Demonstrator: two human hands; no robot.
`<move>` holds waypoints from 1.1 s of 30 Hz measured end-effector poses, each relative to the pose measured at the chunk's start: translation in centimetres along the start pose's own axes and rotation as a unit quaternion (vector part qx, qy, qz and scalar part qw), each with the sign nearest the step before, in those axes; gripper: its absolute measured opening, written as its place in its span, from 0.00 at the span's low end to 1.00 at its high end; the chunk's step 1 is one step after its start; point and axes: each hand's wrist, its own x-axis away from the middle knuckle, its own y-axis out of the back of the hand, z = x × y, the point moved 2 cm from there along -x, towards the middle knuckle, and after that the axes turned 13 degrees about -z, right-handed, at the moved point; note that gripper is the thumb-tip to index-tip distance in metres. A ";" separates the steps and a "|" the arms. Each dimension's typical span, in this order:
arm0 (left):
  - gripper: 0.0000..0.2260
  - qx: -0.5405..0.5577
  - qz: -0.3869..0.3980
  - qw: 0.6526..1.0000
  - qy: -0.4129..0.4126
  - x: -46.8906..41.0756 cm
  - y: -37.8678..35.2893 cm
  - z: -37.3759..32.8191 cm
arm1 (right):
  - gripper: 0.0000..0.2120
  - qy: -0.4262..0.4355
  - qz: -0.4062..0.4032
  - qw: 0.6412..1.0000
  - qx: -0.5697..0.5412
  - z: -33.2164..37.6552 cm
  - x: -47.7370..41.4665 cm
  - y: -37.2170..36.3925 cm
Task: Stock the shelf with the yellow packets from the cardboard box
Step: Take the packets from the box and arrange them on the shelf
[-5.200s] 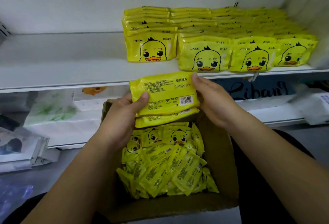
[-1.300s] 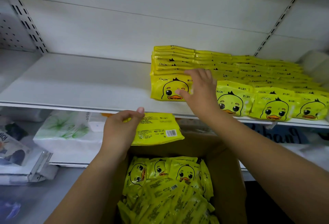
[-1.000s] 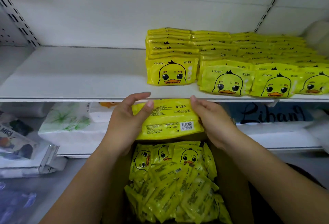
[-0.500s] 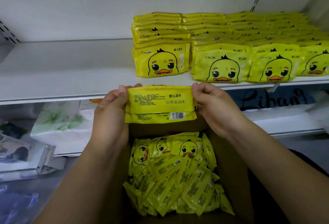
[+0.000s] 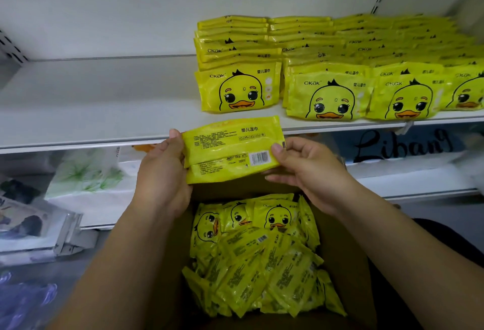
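Two yellow packets [image 5: 231,150] lie stacked between my hands, printed backs up, just below the shelf's front edge. My left hand [image 5: 162,172] grips their left end and my right hand [image 5: 306,170] pinches their right end. Below them the open cardboard box [image 5: 343,264] holds several more yellow packets [image 5: 256,253] in a loose heap. On the white shelf [image 5: 104,104], rows of yellow duck-face packets [image 5: 327,67] stand from the middle to the right.
The shelf's left half is bare white board. A lower shelf [image 5: 408,180] carries white tissue packs [image 5: 86,180] at left and a dark pack lettered "Libang" [image 5: 400,143] at right. Clear-wrapped goods [image 5: 28,227] lie at far left.
My right hand came back from the shelf's front packets and took the right end of the held packets. Both hands then raised them a little toward the shelf edge.
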 end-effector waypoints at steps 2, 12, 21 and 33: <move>0.15 -0.077 0.041 0.996 0.032 0.3 0.1 0.5 | 0.07 0.006 -0.031 0.999 -0.028 0.2 -0.3 0.1; 0.19 -0.115 0.037 0.993 -0.013 1.4 0.1 0.6 | 0.12 0.128 -0.132 0.981 0.060 0.5 -0.9 0.4; 0.14 -0.263 0.023 0.954 -0.144 0.2 0.9 0.7 | 0.09 0.155 -0.119 0.979 0.055 1.0 -1.5 0.8; 0.14 -0.136 -0.014 0.980 -0.145 0.9 -0.1 -0.4 | 0.25 0.136 -0.121 0.983 0.021 0.3 -1.8 0.1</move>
